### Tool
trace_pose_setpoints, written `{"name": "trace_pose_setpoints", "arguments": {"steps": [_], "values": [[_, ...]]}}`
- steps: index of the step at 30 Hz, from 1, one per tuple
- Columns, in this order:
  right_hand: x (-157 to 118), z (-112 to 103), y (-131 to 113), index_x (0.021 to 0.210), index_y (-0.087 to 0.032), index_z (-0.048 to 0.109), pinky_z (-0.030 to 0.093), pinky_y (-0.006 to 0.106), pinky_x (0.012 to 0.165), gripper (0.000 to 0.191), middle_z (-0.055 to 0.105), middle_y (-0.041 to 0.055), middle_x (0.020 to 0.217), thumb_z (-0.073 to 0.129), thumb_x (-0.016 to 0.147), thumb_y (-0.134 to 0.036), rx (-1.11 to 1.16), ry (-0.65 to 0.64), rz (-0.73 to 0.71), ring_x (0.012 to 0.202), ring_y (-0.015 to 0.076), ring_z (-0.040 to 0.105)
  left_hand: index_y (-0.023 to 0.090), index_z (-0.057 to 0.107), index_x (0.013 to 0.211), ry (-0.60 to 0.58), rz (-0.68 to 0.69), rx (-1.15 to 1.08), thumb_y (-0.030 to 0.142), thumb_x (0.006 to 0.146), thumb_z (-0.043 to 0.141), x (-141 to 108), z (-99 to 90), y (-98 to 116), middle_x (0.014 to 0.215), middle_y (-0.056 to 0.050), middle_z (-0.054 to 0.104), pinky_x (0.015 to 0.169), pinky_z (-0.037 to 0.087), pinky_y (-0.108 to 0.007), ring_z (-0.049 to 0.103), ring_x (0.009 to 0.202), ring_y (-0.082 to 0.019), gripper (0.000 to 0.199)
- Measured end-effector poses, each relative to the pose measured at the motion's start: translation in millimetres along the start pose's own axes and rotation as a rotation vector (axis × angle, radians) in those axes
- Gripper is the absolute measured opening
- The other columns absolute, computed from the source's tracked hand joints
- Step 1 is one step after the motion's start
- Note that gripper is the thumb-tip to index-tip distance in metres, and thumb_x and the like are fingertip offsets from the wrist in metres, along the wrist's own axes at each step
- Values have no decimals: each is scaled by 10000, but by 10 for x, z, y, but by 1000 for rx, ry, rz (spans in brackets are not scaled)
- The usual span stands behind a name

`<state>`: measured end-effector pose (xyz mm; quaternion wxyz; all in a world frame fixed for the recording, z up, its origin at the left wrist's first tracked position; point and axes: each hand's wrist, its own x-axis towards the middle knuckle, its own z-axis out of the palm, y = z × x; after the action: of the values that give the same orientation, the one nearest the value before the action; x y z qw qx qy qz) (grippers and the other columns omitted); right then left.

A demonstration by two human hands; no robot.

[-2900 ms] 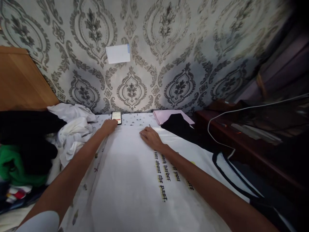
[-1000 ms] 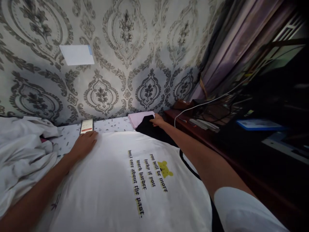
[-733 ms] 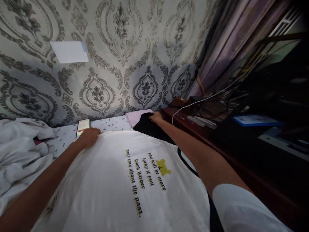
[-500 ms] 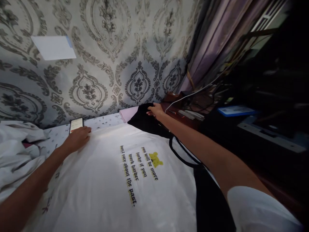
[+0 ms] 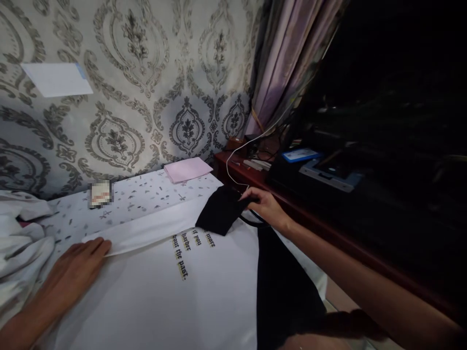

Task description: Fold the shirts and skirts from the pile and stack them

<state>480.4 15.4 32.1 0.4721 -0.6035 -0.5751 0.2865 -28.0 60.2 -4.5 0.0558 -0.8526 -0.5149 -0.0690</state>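
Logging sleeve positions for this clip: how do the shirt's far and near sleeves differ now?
The far sleeve is folded in over part of the printed text, while the near sleeve extends outward. The far sleeve is in the grip of the right hand; the near sleeve is in neither hand. Both are black.

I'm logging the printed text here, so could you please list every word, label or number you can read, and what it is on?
"more", on the white shirt
"if you", same shirt
"harder", same shirt
"bout the past.", same shirt; the fold hides where the lines begin.
Phone: too blurred to read.
Blue-edged item: too small to read.
White wall card: nothing legible.
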Motion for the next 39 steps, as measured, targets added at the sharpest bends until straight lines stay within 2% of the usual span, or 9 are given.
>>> {"name": "trace_pose_setpoints", "arguments": {"steps": [9,15,17,20,23,26,30,35,39], "values": [[-526,-74,-28,809,-207,631,543,300,786,152,661,-7,827,659,692,-301,152,47,53,790,146,639,272,721,1091,70,64,70,352,880,323,-290,66,-77,1246,-87,701,991,496,-464,656,1116,-315,458],[-504,-360,2,1072,-190,689,462,218,482,387,710,67,1060,665,704,-309,23,-466,281,605,135,665,308,735,1005,-137,19,-83,551,789,486,-310,4,-105,1124,-49,751,933,527,-393,674,1093,-315,409],[-290,-348,12,1182,-206,675,423,206,452,435,717,69,1084,640,775,-355,-97,-393,256,560,116,635,311,708,984,-204,4,-189,602,826,467,-190,-125,-60,1058,-25,753,853,533,-333,693,1008,-276,409],[185,-149,48,1043,-192,731,459,213,548,278,738,50,885,565,878,-341,-454,-84,275,661,148,655,272,658,951,-196,-86,-264,597,902,341,85,-255,22,961,-28,737,771,516,-317,687,881,-245,457],[634,117,131,901,-163,739,485,254,682,233,736,104,939,563,894,-316,-624,95,341,882,217,679,219,636,974,-98,-174,-175,509,914,286,338,-203,72,1021,-89,716,793,502,-362,664,958,-280,458],[903,284,252,864,-168,737,488,281,710,229,733,112,944,622,856,-366,-657,139,398,926,247,682,182,638,1020,-27,-189,-96,470,906,273,452,-40,62,1117,-147,683,838,493,-399,631,1054,-314,478],[1021,326,404,829,-189,743,470,239,652,105,739,59,878,673,774,-244,-660,134,413,818,194,687,180,625,981,11,-189,-78,513,888,283,445,81,20,1028,-158,696,836,497,-430,641,971,-324,487],[1012,299,536,937,-184,731,454,221,648,192,742,62,953,567,864,-251,-689,203,387,845,175,674,234,555,756,-86,-227,-65,543,887,276,432,4,16,852,-110,721,762,490,-414,675,855,-317,437],[978,285,636,929,-184,723,458,248,678,199,737,81,970,542,893,-259,-728,238,388,865,196,676,233,553,769,-146,-263,-22,542,897,225,442,-53,35,894,-113,736,757,481,-417,691,881,-339,468]]}}
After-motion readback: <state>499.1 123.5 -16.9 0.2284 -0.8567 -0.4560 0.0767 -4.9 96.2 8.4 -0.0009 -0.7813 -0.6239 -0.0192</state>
